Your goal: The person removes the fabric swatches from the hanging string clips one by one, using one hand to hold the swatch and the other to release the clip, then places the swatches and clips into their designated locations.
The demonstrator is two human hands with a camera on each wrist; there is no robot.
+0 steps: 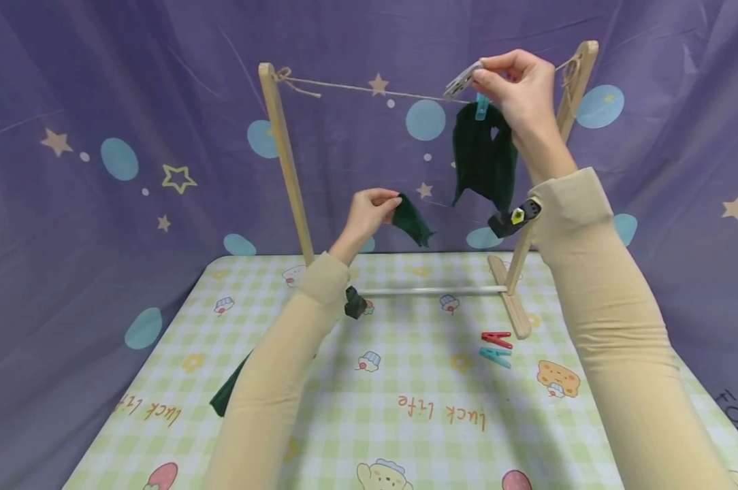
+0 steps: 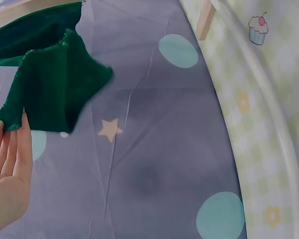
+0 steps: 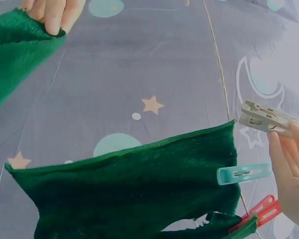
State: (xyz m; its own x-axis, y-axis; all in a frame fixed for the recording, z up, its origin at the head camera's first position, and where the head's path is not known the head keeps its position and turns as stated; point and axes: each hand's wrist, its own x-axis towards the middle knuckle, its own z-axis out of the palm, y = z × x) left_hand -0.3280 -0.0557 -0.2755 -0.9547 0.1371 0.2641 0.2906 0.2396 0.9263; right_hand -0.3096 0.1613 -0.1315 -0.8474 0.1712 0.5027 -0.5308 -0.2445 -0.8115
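Note:
My right hand [image 1: 522,88] pinches a greyish-white clothespin [image 1: 462,81] just above the rope line [image 1: 369,89]. Below it a dark green cloth [image 1: 482,153] hangs from the rope under a teal clothespin [image 1: 482,107]. A red clothespin [image 3: 264,211] grips this cloth too, seen in the right wrist view. Lower and to the left, my left hand [image 1: 372,212] pinches a smaller green cloth [image 1: 411,221] by one edge between thumb and fingers. That cloth dangles in the air, apart from the rope. In the left wrist view its free part [image 2: 55,84] looks folded over.
A wooden frame [image 1: 286,160] carries the rope, with a white bar [image 1: 430,291] across its base. Red [image 1: 496,339] and teal [image 1: 495,356] clothespins lie on the checked tablecloth [image 1: 406,449]. Another green cloth [image 1: 225,395] lies at left, partly hidden by my left forearm.

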